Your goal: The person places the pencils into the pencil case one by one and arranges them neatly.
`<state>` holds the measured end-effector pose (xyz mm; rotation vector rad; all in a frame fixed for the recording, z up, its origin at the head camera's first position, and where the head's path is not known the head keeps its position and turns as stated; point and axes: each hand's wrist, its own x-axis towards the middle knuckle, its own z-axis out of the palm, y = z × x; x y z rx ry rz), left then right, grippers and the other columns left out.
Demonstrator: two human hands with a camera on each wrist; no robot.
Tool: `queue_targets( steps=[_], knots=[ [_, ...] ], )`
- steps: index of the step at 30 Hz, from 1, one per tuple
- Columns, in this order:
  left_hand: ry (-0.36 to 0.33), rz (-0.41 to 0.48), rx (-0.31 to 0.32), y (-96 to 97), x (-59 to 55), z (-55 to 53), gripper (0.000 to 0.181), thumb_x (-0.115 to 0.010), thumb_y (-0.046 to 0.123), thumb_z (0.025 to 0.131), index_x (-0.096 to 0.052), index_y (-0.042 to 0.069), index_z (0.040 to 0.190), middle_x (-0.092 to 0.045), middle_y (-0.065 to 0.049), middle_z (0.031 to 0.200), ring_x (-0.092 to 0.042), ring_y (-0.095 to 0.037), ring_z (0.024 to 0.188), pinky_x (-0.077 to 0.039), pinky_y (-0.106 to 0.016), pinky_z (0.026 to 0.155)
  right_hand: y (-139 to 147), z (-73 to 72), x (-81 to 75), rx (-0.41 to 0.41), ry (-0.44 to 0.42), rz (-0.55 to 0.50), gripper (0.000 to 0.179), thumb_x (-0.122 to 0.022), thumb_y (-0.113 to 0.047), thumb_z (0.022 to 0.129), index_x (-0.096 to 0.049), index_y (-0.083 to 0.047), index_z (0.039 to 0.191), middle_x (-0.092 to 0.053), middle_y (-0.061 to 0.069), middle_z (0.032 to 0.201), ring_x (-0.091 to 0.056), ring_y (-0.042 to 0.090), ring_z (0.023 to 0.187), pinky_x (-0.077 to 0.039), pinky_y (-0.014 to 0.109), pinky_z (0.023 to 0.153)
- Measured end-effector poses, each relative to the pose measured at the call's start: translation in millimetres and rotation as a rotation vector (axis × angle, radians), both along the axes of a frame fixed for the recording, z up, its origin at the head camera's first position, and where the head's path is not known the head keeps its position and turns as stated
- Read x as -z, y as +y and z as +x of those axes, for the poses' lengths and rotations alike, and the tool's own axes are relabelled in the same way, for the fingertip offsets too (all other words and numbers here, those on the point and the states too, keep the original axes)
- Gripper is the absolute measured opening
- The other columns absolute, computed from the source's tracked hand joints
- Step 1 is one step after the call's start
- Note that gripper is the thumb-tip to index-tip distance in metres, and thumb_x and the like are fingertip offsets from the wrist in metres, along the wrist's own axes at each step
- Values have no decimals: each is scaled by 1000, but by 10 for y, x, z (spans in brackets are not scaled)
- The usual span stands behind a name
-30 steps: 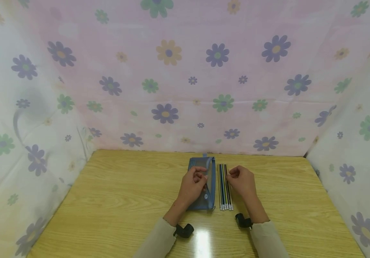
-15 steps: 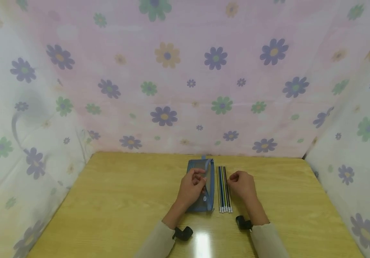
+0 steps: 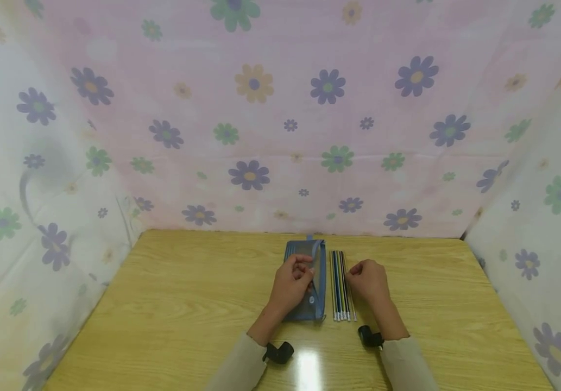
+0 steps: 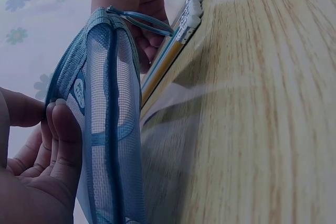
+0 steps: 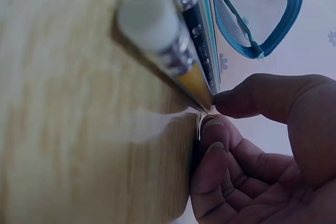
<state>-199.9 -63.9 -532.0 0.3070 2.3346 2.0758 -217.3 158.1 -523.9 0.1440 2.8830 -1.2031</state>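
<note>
From the head view, I see the blue mesh pouch (image 3: 304,306) on the wooden table (image 3: 187,304), the left hand (image 3: 291,283) over it with curled fingers. Just right of the pouch lie the pencils (image 3: 340,288), and on their side away from the pouch is the right hand (image 3: 369,279). In the left wrist view, thumb and fingers pinch the pouch's edge, near its zip (image 4: 111,108). In the right wrist view, thumb and finger are clamped on the pencil farthest from the pouch, with white eraser (image 5: 148,19)

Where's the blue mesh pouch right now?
In the head view, the blue mesh pouch lies on the table beneath the left hand, left of the pencils.
</note>
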Motion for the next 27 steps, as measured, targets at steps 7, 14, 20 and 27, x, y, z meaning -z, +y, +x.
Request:
queue_targets(
  steps=[7, 14, 20, 27],
  knots=[
    [7, -6, 12, -4, -16, 16, 27, -65, 8, 106, -63, 0, 131, -65, -13, 94, -64, -17, 70, -60, -28, 63, 9, 21, 26, 21, -28, 8, 27, -77, -13, 91, -74, -2, 67, -68, 6, 63, -61, 20, 55, -53, 38, 55],
    [13, -9, 10, -11, -2, 13, 27, -67, 9, 106, -63, 0, 131, -65, -14, 94, -64, -18, 69, -59, -27, 62, -27, 75, 12, 17, -24, 40, 52, -76, -20, 90, -49, -16, 46, -35, -7, 43, -30, 11, 39, -29, 26, 40],
    [18, -10, 16, -17, -6, 19, 27, -65, 9, 106, -62, 0, 131, -65, -13, 94, -64, -17, 69, -60, -29, 63, -48, 87, -20, 29, -44, 70, 51, -77, -22, 91, -49, -15, 48, -39, -6, 43, -35, 12, 40, -30, 27, 40],
    [16, -5, 22, -23, -11, 27, 27, -65, 10, 107, -62, 0, 132, -65, -13, 95, -64, -17, 69, -60, -29, 63, -60, 111, -57, 30, -55, 86, 51, -76, -22, 92, -47, -15, 51, -37, -6, 45, -37, 12, 40, -30, 26, 40]
  ],
)
